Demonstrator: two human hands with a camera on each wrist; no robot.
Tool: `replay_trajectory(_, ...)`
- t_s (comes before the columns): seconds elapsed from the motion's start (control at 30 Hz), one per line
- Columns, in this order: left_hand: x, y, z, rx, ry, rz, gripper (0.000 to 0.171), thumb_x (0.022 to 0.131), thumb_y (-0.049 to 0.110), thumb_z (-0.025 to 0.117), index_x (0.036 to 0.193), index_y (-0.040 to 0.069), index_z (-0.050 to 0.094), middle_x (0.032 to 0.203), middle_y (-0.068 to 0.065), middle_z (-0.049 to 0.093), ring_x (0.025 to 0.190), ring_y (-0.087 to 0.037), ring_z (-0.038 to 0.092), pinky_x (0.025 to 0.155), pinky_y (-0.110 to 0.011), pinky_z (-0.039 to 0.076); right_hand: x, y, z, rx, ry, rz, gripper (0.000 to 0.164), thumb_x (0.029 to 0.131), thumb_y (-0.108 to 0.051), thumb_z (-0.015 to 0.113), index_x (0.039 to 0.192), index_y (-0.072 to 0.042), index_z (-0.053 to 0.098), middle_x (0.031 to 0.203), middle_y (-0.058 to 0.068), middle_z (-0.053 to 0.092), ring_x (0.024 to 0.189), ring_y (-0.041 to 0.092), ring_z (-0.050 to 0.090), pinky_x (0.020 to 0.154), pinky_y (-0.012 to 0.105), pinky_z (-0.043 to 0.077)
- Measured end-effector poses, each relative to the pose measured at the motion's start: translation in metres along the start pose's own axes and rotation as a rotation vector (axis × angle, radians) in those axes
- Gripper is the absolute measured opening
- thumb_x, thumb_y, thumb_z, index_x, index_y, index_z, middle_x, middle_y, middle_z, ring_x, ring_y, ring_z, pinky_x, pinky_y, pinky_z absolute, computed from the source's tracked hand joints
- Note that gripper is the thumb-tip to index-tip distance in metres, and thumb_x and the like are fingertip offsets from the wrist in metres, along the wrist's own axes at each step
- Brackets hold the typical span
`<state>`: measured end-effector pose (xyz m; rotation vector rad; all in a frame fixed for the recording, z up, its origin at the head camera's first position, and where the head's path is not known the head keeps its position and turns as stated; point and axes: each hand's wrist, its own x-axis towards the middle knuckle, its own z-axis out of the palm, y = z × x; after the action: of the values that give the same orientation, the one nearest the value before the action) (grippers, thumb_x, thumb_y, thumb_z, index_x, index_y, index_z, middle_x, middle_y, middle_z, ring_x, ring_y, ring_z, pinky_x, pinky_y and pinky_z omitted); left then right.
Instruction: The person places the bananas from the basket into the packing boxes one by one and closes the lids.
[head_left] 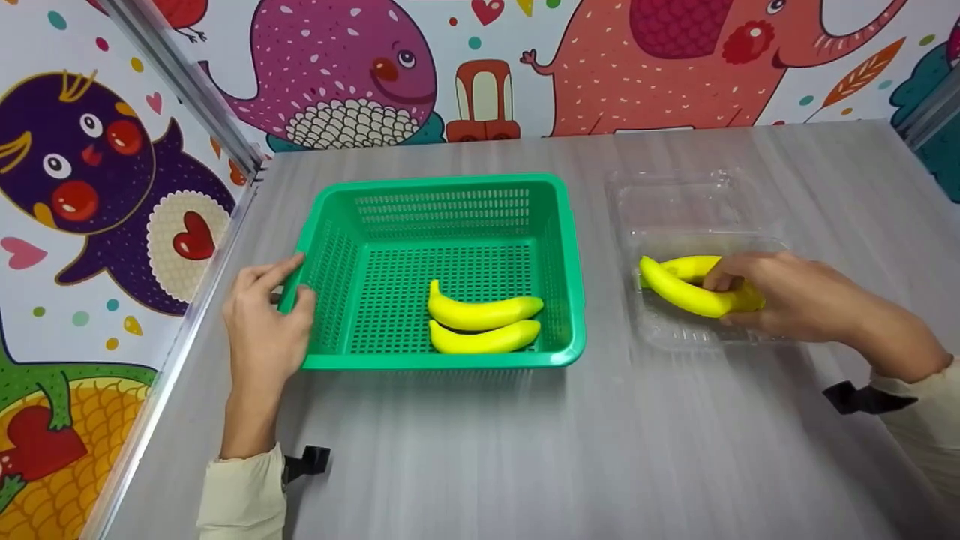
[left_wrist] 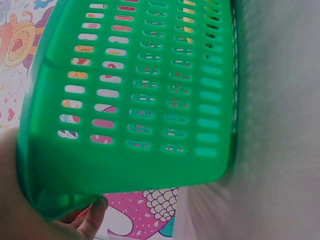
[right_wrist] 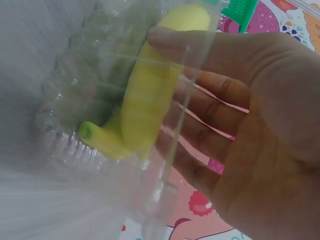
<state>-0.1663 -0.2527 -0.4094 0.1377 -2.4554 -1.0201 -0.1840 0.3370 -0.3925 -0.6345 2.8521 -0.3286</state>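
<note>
1. Head view: 2 hands, 1 basket, 1 clear box, 4 bananas counted, all on 1 table (head_left: 465,450).
2. Head, left side: the left hand (head_left: 266,322) had the green basket (head_left: 442,362) by its left rim, thumb and fingers closed down to the thickness of the rim. No banana in that hand.
3. Head, basket: 2 bananas inside, on the floor at the near right. Far banana (head_left: 480,315) and near banana (head_left: 484,339) lay side by side, just about touching.
4. Head, right side: 1 clear box (head_left: 675,337), well apart from the basket, its lid (head_left: 667,206) open on the far side. 2 bananas visible in it, front banana (head_left: 679,294) and back banana (head_left: 694,264), crossing at the left end. The right hand (head_left: 802,296) was partly closed and pinched the front banana, still within the box.
5. Head, surroundings: 2 pale sleeves (head_left: 244,487), 2 printed walls, the left wall (head_left: 45,337) and the back wall (head_left: 517,41).
6. Left wrist view: 1 basket side, 5 lines of slots. Hand at the rim corner, only partly in frame; full grip couldn't be told from here.
7. Right wrist view: seen through the box wall, 2 bananas, 1 green tip. Thumb lay on 1 banana, 4 fingers curved on its other side; fingertips blurred, exact contact couldn't be told.
</note>
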Motion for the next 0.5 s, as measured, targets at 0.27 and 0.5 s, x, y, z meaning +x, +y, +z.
replay_trajectory(0.27,-0.0007,0.0008,-0.0003,0.002,-0.008,-0.011,0.041,0.097,0.003,0.066,0.137,0.007,0.076,0.129,-0.022,0.066,0.107,-0.035,0.065,0.09,-0.032,0.047,0.0039,0.0008,0.0027,0.011,-0.015,-0.004,0.04,0.079,-0.018,0.097,0.114,-0.018,0.077,0.107,-0.004,0.073,0.1,0.017,0.064,0.089,0.044,0.06)
replay_trajectory(0.5,-0.0007,0.0008,-0.0003,-0.001,-0.013,-0.014,0.041,0.098,0.004,0.065,0.138,0.008,0.075,0.131,-0.022,0.066,0.107,-0.036,0.066,0.09,-0.033,0.047,0.0048,0.0035,0.0021,0.021,-0.051,-0.013,0.04,0.079,-0.02,0.098,0.113,-0.023,0.077,0.104,-0.008,0.071,0.099,0.014,0.062,0.088,0.039,0.06)
